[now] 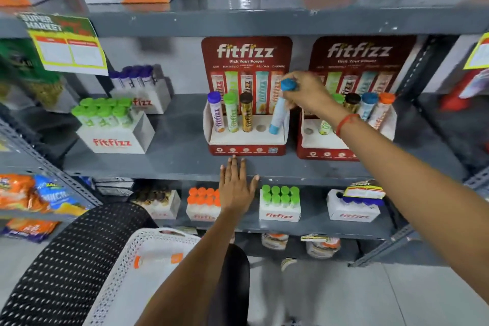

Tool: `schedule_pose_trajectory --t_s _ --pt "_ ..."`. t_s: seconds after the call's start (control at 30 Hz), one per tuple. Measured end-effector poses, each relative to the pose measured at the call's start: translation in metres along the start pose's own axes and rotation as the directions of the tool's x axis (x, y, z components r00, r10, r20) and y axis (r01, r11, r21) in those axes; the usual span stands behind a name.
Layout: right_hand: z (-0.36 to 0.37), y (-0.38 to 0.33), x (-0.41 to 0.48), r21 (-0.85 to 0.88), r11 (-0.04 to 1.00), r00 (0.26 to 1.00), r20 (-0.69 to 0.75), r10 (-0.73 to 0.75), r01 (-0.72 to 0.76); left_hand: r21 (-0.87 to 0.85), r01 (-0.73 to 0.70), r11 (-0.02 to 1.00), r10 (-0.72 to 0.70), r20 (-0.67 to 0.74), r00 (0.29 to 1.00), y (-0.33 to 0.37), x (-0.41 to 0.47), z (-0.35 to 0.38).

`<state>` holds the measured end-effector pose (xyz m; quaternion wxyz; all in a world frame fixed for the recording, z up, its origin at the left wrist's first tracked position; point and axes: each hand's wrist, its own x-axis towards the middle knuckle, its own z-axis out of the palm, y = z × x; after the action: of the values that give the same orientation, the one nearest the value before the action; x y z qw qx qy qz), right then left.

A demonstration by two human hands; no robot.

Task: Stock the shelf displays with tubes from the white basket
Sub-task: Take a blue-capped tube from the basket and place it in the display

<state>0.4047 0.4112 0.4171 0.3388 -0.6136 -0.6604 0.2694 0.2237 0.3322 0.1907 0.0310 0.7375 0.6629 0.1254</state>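
Two red Fitfizz displays stand on the middle grey shelf. The left display holds a purple-capped, a green-capped and a brown-capped tube, with one bare hole beside them. My right hand grips a blue-capped tube by its top, tilted, its base at the rightmost slot of that display. The right display holds several tubes, partly hidden by my wrist. My left hand lies flat and open on the shelf edge below the left display. The white basket sits low in front with an orange-capped tube inside.
White Fitfizz boxes of green-capped and purple-capped tubes stand to the left. The shelf below carries boxes of orange, green and purple caps. A black mesh chair back is at lower left. Orange-white cartons fill the top shelf.
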Motion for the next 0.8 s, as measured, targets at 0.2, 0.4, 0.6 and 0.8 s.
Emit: schedule_pose_trajectory --t_s 0.2,0.4,0.6,0.8 --pt "0.005 -0.023 0.020 -0.127 0.979 0.972 0.150 0.179 -0.161 0.061 0.004 0.998 -0.008 0.067 0.998 -0.003 -0.002 -0.006" --pt "0.005 -0.029 0.022 -0.205 0.977 0.998 -0.012 0.057 -0.058 0.086 0.019 0.996 -0.026 0.091 0.995 -0.001 -0.004 -0.010" --pt "-0.004 -0.040 0.021 -0.411 0.907 0.996 -0.047 0.073 -0.086 0.079 0.017 0.997 -0.025 0.102 0.994 -0.002 -0.004 -0.010" --pt "-0.008 -0.040 0.025 -0.441 0.896 0.997 0.017 0.072 -0.058 0.088 0.017 0.996 -0.028 0.128 0.991 0.001 -0.005 -0.012"
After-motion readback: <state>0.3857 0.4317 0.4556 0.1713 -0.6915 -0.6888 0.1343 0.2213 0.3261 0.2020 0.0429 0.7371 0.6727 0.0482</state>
